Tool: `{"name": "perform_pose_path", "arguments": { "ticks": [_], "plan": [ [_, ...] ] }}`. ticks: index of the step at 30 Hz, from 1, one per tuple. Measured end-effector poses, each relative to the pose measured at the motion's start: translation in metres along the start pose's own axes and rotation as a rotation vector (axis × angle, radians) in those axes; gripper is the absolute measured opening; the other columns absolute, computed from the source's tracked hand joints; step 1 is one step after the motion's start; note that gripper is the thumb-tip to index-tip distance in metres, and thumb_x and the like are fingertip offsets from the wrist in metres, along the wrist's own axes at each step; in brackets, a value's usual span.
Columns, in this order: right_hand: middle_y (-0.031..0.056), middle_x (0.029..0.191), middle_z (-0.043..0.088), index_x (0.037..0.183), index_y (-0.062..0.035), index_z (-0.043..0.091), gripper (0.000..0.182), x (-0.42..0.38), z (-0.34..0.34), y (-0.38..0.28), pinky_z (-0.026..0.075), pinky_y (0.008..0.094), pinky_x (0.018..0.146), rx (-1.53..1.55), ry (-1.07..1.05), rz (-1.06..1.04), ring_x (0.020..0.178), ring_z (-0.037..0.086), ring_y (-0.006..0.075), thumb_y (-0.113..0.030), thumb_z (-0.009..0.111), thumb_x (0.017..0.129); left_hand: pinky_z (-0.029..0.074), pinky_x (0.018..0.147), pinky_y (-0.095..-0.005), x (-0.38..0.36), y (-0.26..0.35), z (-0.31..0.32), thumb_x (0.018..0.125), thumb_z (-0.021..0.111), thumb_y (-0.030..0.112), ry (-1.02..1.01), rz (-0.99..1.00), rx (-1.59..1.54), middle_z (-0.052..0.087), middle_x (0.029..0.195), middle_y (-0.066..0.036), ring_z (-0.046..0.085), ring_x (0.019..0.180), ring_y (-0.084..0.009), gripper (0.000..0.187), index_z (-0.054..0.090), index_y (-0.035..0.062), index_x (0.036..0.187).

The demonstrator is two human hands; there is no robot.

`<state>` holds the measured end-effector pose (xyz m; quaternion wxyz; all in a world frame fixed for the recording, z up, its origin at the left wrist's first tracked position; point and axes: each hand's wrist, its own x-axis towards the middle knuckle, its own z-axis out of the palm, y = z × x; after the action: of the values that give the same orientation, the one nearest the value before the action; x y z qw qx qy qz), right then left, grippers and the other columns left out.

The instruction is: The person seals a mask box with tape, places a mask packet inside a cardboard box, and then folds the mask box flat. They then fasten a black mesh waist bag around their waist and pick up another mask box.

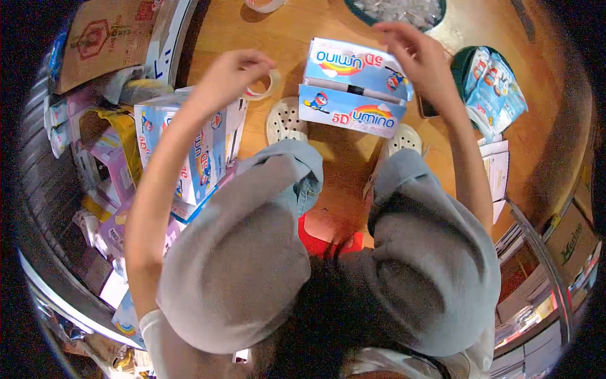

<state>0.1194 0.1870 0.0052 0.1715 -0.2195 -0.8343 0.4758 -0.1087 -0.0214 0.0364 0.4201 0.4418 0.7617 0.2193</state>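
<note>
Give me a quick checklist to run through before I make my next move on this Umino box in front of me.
1. Umino box in front, between the hands: ok.
2. Gap between its two printed panels closed: not ok, a gap with a black patch shows.
3. Clear tape roll near the left hand: ok, it lies right beside it.
4. Left fingertips empty: cannot tell, they are pinched together.
5. Right hand touching the box: cannot tell, it hovers at or over the right end.
6. Blue pouches apart from the box: ok, they lie to its right.
</note>
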Motion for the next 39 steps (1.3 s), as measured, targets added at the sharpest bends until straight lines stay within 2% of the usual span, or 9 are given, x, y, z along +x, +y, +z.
{"name": "perform_pose_path", "arguments": {
  "ticks": [3, 5, 8, 9, 15, 18, 19, 28, 39],
  "plan": [
    [0.0122, 0.076, 0.062, 0.098, -0.0116, 0.060, 0.020, -0.007, 0.026, -0.023, 0.047, 0.0341, 0.059, -0.055, -0.160, 0.087, 0.065, 0.061, 0.0231, -0.018, 0.051, 0.081, 0.045, 0.061, -0.0237, 0.026, -0.019, 0.032, 0.084, 0.054, 0.025, -0.161, -0.305, -0.097, 0.062, 0.079, -0.003, 0.055, 0.067, -0.0101, 0.028, 0.062, 0.0003, 0.095],
    [0.0126, 0.072, 0.061, 0.093, -0.0118, 0.061, 0.017, -0.007, 0.043, -0.020, 0.046, 0.0363, 0.058, -0.089, -0.180, 0.044, 0.063, 0.060, 0.0262, -0.017, 0.052, 0.079, 0.045, 0.060, -0.0245, 0.026, -0.020, 0.044, 0.084, 0.055, 0.024, -0.055, -0.201, 0.008, 0.062, 0.078, -0.004, 0.056, 0.066, -0.0103, 0.028, 0.062, -0.0003, 0.094],
    [0.0100, 0.065, 0.055, 0.097, -0.0094, 0.060, 0.019, -0.007, 0.057, -0.017, 0.041, 0.0286, 0.053, -0.118, -0.229, 0.028, 0.055, 0.051, 0.0163, -0.009, 0.052, 0.080, 0.045, 0.061, -0.0249, 0.018, -0.014, 0.058, 0.083, 0.056, 0.023, 0.027, -0.146, -0.034, 0.061, 0.076, -0.006, 0.056, 0.065, -0.0102, 0.027, 0.062, -0.0014, 0.091],
    [0.0101, 0.064, 0.055, 0.095, -0.0099, 0.061, 0.018, -0.006, 0.060, -0.014, 0.041, 0.0290, 0.052, -0.104, -0.217, -0.001, 0.052, 0.051, 0.0175, -0.009, 0.053, 0.079, 0.045, 0.061, -0.0249, 0.018, -0.013, 0.065, 0.083, 0.056, 0.023, 0.036, -0.183, -0.082, 0.061, 0.076, -0.006, 0.056, 0.065, -0.0103, 0.026, 0.061, -0.0018, 0.091],
    [0.0112, 0.077, 0.058, 0.090, -0.0129, 0.061, 0.015, 0.004, 0.064, -0.010, 0.045, 0.0375, 0.061, -0.192, -0.163, -0.056, 0.069, 0.058, 0.0276, -0.017, 0.056, 0.077, 0.046, 0.061, -0.0263, 0.019, -0.018, 0.074, 0.078, 0.058, 0.019, 0.061, -0.224, -0.327, 0.062, 0.071, -0.011, 0.059, 0.063, -0.0139, 0.024, 0.063, -0.0021, 0.086],
    [0.0098, 0.088, 0.056, 0.095, -0.0139, 0.061, 0.020, 0.022, 0.064, 0.005, 0.045, 0.0368, 0.068, -0.286, -0.113, -0.325, 0.081, 0.057, 0.0277, -0.019, 0.059, 0.076, 0.046, 0.061, -0.0251, 0.018, -0.013, 0.071, 0.078, 0.058, 0.018, 0.028, -0.280, -0.422, 0.062, 0.070, -0.009, 0.058, 0.064, -0.0125, 0.024, 0.062, -0.0034, 0.086],
    [0.0096, 0.098, 0.054, 0.101, -0.0151, 0.059, 0.026, 0.023, 0.064, 0.003, 0.044, 0.0372, 0.077, -0.267, -0.190, -0.257, 0.093, 0.053, 0.0286, -0.021, 0.060, 0.076, 0.046, 0.061, -0.0249, 0.017, -0.014, 0.071, 0.077, 0.058, 0.018, 0.036, -0.273, -0.461, 0.062, 0.070, -0.009, 0.058, 0.064, -0.0124, 0.024, 0.062, -0.0037, 0.086],
    [0.0126, 0.105, 0.054, 0.100, -0.0218, 0.060, 0.022, 0.030, 0.078, 0.017, 0.040, 0.0411, 0.086, -0.268, -0.290, -0.310, 0.099, 0.050, 0.0332, -0.027, 0.055, 0.080, 0.045, 0.064, -0.0239, 0.018, -0.016, 0.073, 0.078, 0.062, 0.021, 0.055, -0.230, -0.375, 0.062, 0.076, -0.004, 0.056, 0.067, -0.0105, 0.022, 0.063, -0.0003, 0.085],
    [0.0106, 0.101, 0.054, 0.096, -0.0212, 0.061, 0.020, 0.031, 0.084, 0.023, 0.042, 0.0399, 0.082, -0.220, -0.305, -0.262, 0.096, 0.052, 0.0306, -0.028, 0.057, 0.078, 0.045, 0.059, -0.0228, 0.016, 0.000, 0.076, 0.072, 0.065, 0.016, 0.206, -0.218, -0.290, 0.061, 0.069, -0.005, 0.056, 0.061, -0.0092, 0.017, 0.062, 0.0005, 0.077]
  ]
}}
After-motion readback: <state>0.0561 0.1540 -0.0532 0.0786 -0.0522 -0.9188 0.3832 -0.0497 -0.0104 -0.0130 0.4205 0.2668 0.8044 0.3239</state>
